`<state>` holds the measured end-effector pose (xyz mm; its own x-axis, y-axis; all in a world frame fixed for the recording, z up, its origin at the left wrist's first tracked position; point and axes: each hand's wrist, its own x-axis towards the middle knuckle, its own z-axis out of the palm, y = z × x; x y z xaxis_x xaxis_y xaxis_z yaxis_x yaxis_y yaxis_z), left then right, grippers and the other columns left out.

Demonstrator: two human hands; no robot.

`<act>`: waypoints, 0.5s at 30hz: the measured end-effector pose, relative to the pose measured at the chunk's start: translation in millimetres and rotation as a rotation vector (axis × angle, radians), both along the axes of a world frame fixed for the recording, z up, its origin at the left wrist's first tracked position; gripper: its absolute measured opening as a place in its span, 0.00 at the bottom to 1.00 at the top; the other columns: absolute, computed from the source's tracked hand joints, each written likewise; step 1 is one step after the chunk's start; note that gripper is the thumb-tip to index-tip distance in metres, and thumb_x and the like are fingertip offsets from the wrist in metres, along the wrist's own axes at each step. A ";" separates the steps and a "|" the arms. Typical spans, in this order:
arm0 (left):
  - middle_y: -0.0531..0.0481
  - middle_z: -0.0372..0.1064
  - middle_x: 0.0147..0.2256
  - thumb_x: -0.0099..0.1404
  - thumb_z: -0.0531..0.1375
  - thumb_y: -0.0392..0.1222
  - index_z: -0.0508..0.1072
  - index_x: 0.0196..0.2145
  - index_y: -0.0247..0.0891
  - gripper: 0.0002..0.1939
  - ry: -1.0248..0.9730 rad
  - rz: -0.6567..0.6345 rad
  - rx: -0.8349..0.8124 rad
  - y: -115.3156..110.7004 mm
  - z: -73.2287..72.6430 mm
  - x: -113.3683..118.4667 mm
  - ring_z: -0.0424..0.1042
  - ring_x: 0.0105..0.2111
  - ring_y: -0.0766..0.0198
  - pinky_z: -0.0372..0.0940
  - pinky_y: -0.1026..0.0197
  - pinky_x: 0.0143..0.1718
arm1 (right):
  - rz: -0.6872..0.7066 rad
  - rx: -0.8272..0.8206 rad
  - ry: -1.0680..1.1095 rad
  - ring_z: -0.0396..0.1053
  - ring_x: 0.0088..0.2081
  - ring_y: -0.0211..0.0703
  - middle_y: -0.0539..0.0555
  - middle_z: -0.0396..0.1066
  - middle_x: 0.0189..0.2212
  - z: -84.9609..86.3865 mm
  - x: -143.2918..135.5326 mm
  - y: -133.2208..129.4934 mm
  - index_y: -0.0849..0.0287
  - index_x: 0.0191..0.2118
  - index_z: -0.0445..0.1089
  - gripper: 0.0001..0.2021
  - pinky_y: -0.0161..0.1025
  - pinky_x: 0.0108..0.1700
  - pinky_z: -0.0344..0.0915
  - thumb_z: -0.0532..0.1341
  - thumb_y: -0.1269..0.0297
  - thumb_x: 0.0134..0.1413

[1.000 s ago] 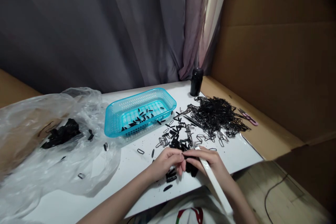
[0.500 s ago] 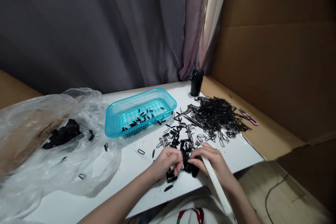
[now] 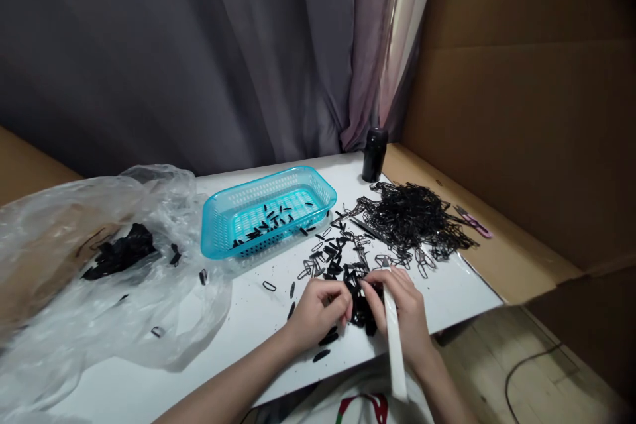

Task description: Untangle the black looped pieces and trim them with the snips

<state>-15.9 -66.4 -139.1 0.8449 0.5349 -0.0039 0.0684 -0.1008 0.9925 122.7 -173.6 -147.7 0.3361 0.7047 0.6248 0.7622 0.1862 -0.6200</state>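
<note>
My left hand is closed at the near edge of the white table, its fingers curled in front of small black pieces; what it holds, if anything, is hidden. Beside it, my right hand is closed around a long white-handled tool, with thumb and forefinger at the black pieces. A cluster of black pieces lies between and under both hands. Behind them is a scatter of black pieces and thin loops, leading to a large tangled black heap at the right.
A blue basket with several black pieces stands mid-table. Clear plastic with a black bundle covers the left. A black bottle stands at the back; pink-handled scissors lie on cardboard at the right.
The white-handled tool has swung to a more upright angle in my right hand. My left hand has turned slightly, its fingers curled more tightly. The view has shifted a little.
</note>
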 end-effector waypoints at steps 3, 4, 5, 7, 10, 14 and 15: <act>0.54 0.63 0.16 0.64 0.55 0.43 0.68 0.18 0.38 0.17 -0.027 0.018 0.077 -1.4 0.0 -1.2 0.63 0.18 0.66 0.58 0.64 0.25 | -0.042 0.019 0.011 0.67 0.31 0.45 0.50 0.71 0.28 1.7 -6.0 3.5 0.56 0.36 0.66 0.05 0.43 0.38 0.61 0.59 0.73 0.63; 0.54 0.62 0.16 0.64 0.55 0.43 0.67 0.18 0.38 0.17 -0.035 0.023 0.102 -1.5 0.1 -1.7 0.63 0.18 0.66 0.58 0.64 0.26 | -0.051 0.025 0.015 0.67 0.31 0.45 0.51 0.71 0.28 2.0 -7.0 4.8 0.56 0.36 0.66 0.05 0.43 0.38 0.61 0.59 0.73 0.63; 0.54 0.62 0.16 0.64 0.55 0.42 0.67 0.18 0.38 0.17 -0.041 0.027 0.126 -1.4 0.3 -2.1 0.63 0.19 0.66 0.58 0.64 0.26 | -0.055 0.031 0.017 0.68 0.32 0.45 0.51 0.71 0.28 2.3 -7.4 6.0 0.56 0.36 0.66 0.05 0.42 0.38 0.61 0.59 0.73 0.63; 0.54 0.63 0.17 0.65 0.55 0.42 0.67 0.18 0.38 0.18 -0.056 0.037 0.172 -1.0 0.7 -3.1 0.64 0.20 0.66 0.59 0.63 0.28 | -0.044 0.038 0.013 0.68 0.32 0.45 0.51 0.72 0.29 2.9 -6.6 7.4 0.56 0.37 0.66 0.05 0.42 0.38 0.62 0.59 0.74 0.63; 0.52 0.65 0.20 0.66 0.54 0.43 0.69 0.20 0.37 0.18 -0.078 0.067 0.229 -0.5 1.4 -4.1 0.66 0.23 0.64 0.59 0.62 0.31 | 0.010 0.037 -0.028 0.67 0.32 0.44 0.51 0.72 0.29 4.4 -2.9 5.9 0.56 0.38 0.67 0.05 0.41 0.38 0.62 0.60 0.74 0.63; 0.50 0.68 0.25 0.69 0.53 0.44 0.71 0.25 0.37 0.17 -0.088 0.106 0.275 -1.4 1.8 -3.0 0.68 0.28 0.62 0.59 0.61 0.34 | 0.072 0.028 -0.109 0.64 0.30 0.43 0.50 0.71 0.28 7.2 0.2 0.7 0.57 0.38 0.68 0.05 0.41 0.36 0.60 0.60 0.75 0.63; 0.50 0.68 0.26 0.69 0.53 0.44 0.72 0.25 0.37 0.17 -0.086 0.109 0.279 -1.8 1.7 -2.5 0.68 0.29 0.62 0.59 0.61 0.34 | 0.079 0.028 -0.128 0.64 0.30 0.43 0.51 0.70 0.27 7.8 0.3 -0.2 0.57 0.39 0.68 0.05 0.41 0.36 0.60 0.60 0.75 0.63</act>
<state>-18.4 -68.2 -137.4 0.7735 0.5924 0.2253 0.0104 -0.3673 0.9300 123.0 -173.8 -139.9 0.1969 0.7074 0.6788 0.8171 0.2643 -0.5124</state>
